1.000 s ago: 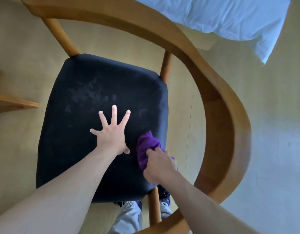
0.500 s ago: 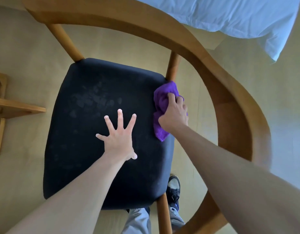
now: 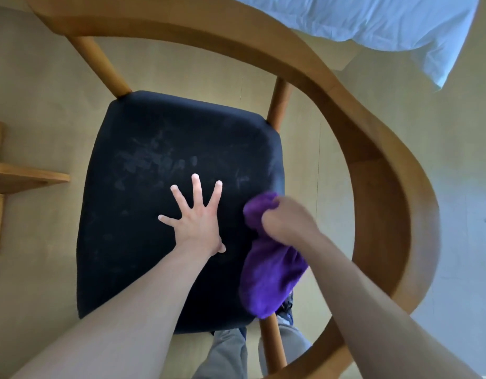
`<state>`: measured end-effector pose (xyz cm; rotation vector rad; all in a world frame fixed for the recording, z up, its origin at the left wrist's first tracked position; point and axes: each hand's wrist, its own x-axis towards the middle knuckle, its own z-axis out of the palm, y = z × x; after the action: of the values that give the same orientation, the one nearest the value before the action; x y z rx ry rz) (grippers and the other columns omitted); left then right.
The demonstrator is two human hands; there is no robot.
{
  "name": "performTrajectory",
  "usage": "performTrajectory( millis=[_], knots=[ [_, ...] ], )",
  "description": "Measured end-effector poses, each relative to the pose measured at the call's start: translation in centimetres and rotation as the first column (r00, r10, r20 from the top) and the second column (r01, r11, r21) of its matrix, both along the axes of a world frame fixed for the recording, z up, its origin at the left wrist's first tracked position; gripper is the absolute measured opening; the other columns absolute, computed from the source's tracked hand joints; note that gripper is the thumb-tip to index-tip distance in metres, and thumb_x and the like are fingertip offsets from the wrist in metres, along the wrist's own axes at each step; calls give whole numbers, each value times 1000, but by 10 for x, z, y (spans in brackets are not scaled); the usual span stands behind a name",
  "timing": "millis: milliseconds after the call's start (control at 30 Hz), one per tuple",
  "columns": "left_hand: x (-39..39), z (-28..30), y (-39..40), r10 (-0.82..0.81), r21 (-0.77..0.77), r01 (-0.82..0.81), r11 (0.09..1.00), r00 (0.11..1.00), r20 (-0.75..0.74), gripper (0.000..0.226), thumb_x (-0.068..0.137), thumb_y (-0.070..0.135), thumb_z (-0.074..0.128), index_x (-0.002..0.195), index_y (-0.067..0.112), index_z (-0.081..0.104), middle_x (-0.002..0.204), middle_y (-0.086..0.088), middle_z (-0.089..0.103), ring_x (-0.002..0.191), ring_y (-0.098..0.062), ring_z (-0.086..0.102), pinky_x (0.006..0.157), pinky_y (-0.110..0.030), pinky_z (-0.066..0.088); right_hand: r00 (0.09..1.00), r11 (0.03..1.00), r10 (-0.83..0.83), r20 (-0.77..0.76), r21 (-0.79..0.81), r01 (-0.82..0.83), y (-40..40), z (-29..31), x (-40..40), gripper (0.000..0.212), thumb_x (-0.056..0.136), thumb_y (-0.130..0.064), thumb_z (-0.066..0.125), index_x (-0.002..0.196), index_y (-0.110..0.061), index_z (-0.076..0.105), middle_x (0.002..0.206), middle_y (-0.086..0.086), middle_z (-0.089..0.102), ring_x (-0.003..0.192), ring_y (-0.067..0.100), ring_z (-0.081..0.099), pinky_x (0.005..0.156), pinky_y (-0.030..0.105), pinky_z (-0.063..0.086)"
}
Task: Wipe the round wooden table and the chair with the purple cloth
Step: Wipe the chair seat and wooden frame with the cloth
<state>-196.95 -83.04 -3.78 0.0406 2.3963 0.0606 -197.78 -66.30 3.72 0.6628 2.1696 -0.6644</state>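
Legs: person's grey trousers (image 3: 225,354) at bottom edge, below seat; dark shoe (image 3: 287,306) partly visible under the cloth's low end.
Front leg: wooden chair leg (image 3: 272,343) runs down betw. the trouser legs.
Right hand (image 3: 287,221): motion-blurred, fingers curled, clamped on upper part of purple cloth (image 3: 269,277) at seat's right edge.
Purple cloth: bunched at top under the hand; rest hangs long, down along right side of seat, past the front-right corner.
Left hand (image 3: 199,222): flat on seat, palm down, fingers spread wide & straight, holds nothing; just left of the cloth, not touching it.
Hands: apart, a strip of seat betw. them.
Seat (image 3: 154,203): black upholstered pad of the chair (image 3: 373,165); pale smudgy marks on far-left part, above left hand.
Armrest/back: curved wooden rail (image 3: 400,214) sweeps from top-left round the right side to bottom; two round wooden posts meet the seat's far corners.
Floor (image 3: 45,86): pale wood-look, greyer to the right.
Left edge: wooden furniture part (image 3: 26,177), cut off; can't tell what piece.
Far top-right: bed w. light-blue sheet (image 3: 386,20), corner hanging down behind the rail.
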Motion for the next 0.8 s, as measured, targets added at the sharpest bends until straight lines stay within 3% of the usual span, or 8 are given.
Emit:
performTrajectory(
  millis=[100,167,300,467,567,667,733,800],
  knots=[
    [1,0,0,-7,-7,7,1000,1000,12,160,54,50,97,151,44,-30,156,-5,-46,147,-55,-23,98,-85,29,938,986,-149,-313,22,164,8,6,-29,71,61,-24,49,132,-25,50,127,3,51,111,29,54,82,39,46],
    [1,-1,-1,-7,-3,7,1000,1000,10,160,54,50,97,152,44,-29,156,-5,-45,147,-55,-23,98,-85,29,909,991,-109,-402,30,131,10,-4,-41,70,69,-15,58,136,-26,42,131,2,41,117,29,48,91,43,50],
    [1,-1,-1,-11,3,11,1000,1000,1,161,52,50,98,152,44,-28,157,-5,-44,147,-56,-22,97,-86,30,961,992,83,-263,115,-54,-1,-36,-28,57,87,-27,65,137,-23,38,139,7,34,126,37,38,106,52,42],
    [0,2,0,10,-20,-10,1000,1000,21,161,53,49,98,150,45,-31,156,-4,-45,148,-54,-23,100,-84,31,971,971,232,-55,74,-228,-9,-43,9,48,71,-32,46,119,-26,47,129,4,46,118,35,47,92,44,47],
    [0,5,-1,4,-8,-4,1000,1000,21,159,55,52,96,151,45,-30,157,-4,-43,148,-53,-22,102,-81,33,993,983,-111,-45,-152,103,-3,-32,2,30,84,-21,47,111,-24,59,109,-1,60,94,21,57,75,28,42],
    [-4,11,-2,-4,-14,5,1000,998,60,156,57,54,94,151,46,-30,158,-3,-42,149,-52,-20,104,-78,35,827,838,-534,-173,-236,492,6,-20,-32,44,75,-21,53,119,-20,58,111,2,64,93,20,61,61,26,39],
    [-14,14,-8,4,22,-6,1000,998,67,147,59,54,92,154,48,-20,162,-1,-32,150,-51,-12,107,-74,35,746,789,-614,-259,-246,564,6,-16,-62,61,69,-29,56,129,-21,50,120,3,58,101,23,60,68,32,46],
    [-29,16,-17,25,45,-25,999,1000,6,140,61,56,91,156,48,-13,165,1,-23,151,-49,-7,110,-73,32,751,807,-591,-294,-207,554,-4,-20,-93,69,78,-28,61,143,-18,39,136,6,44,117,30,52,91,42,49]
  ],
)
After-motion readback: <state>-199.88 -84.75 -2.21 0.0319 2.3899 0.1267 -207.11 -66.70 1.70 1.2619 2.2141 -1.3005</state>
